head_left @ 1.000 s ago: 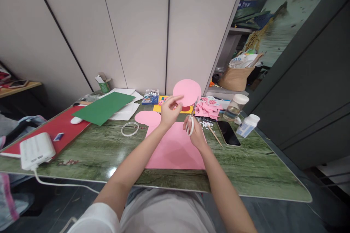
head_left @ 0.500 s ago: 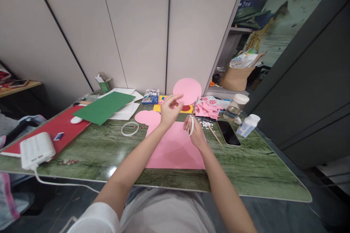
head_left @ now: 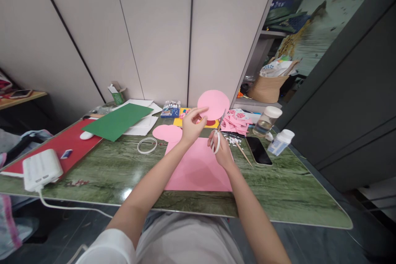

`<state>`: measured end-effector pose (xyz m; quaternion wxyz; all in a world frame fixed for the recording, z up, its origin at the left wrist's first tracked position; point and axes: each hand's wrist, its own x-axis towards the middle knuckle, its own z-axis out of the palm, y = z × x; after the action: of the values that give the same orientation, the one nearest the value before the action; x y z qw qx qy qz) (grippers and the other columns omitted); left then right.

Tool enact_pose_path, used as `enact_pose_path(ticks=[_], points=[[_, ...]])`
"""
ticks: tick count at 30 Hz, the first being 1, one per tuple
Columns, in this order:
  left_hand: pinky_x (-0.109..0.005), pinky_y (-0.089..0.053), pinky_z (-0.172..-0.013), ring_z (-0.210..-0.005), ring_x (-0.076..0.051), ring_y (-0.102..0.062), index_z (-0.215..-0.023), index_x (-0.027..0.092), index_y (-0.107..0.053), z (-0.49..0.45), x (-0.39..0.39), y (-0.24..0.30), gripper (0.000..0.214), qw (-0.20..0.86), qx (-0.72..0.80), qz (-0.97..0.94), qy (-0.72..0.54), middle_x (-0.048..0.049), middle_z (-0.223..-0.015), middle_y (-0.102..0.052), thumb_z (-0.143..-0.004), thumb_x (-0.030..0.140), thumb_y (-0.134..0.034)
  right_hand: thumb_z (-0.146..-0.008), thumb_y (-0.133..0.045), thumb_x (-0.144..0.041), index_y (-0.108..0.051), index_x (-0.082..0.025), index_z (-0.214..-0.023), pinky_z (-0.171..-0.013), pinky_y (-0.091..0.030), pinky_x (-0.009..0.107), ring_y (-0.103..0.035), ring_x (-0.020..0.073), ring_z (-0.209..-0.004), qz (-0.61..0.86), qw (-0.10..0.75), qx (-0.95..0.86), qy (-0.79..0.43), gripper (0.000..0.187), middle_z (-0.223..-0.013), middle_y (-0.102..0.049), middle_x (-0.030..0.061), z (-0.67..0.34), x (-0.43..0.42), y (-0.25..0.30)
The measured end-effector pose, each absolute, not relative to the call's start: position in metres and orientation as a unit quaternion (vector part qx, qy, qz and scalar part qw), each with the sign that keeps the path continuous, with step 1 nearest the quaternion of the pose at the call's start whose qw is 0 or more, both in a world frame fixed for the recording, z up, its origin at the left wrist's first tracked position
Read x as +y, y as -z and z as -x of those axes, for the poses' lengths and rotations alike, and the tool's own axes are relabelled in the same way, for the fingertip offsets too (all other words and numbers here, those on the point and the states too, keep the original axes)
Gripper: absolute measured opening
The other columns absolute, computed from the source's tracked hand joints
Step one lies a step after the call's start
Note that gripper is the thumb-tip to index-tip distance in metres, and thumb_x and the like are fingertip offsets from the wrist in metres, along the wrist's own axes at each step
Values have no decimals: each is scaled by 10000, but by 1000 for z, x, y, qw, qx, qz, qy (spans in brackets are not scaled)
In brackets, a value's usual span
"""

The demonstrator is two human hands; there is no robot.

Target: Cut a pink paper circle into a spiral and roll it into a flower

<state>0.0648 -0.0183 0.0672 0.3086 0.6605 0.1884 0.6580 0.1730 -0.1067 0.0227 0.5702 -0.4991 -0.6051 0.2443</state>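
Note:
My left hand (head_left: 191, 125) pinches the lower edge of a pink paper circle (head_left: 213, 104) and holds it upright above the table. My right hand (head_left: 220, 147) grips white-handled scissors (head_left: 217, 137), whose blades point up at the circle's right edge. Below both hands a pink paper sheet (head_left: 198, 168) lies flat on the green marble-patterned table (head_left: 291, 189). A second pink cut-out shape (head_left: 167, 133) rests just left of my left hand.
A white tape ring (head_left: 147, 145), green sheet (head_left: 118, 121), red sheet (head_left: 62, 147) and white power bank (head_left: 41, 169) lie to the left. A phone (head_left: 258, 150), wooden stick (head_left: 243, 152), two bottles (head_left: 265, 122) and pink scraps (head_left: 235, 123) sit to the right. A paint set (head_left: 170, 110) stands behind.
The pink circle has shifted very slightly to the right in my left hand. Both hands stay almost in place.

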Motion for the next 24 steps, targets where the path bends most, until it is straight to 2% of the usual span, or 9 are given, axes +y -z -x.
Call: enact_pose_path(ticks=[6, 15, 24], points=[[-238, -474, -691, -788, -124, -575, -933, 177, -693, -64, -20, -68, 200, 310, 181, -658, -662, -66, -914, -649, -765, 216, -593, -935, -268, -475, -453, -200, -802, -531, -312, 261, -400, 112, -534, 496, 564, -614, -242, 358, -636, -486, -11, -173, -108, -25], [-234, -496, -693, -832, -133, -589, -998, 180, -666, -67, -18, -65, 263, 324, 183, -645, -667, -78, -987, -621, -749, 258, -635, -929, -285, -484, -456, -199, -813, -543, -327, 261, -430, 116, -546, 497, 560, -619, -238, 351, -637, -497, -11, -173, -108, -25], [-204, -495, -650, -789, -108, -585, -969, 168, -675, -68, -20, -67, 253, 334, 167, -653, -659, -76, -996, -623, -720, 158, -630, -930, -256, -497, -461, -201, -828, -516, -313, 256, -410, 108, -522, 501, 570, -606, -239, 374, -650, -500, -11, -174, -106, -20]])
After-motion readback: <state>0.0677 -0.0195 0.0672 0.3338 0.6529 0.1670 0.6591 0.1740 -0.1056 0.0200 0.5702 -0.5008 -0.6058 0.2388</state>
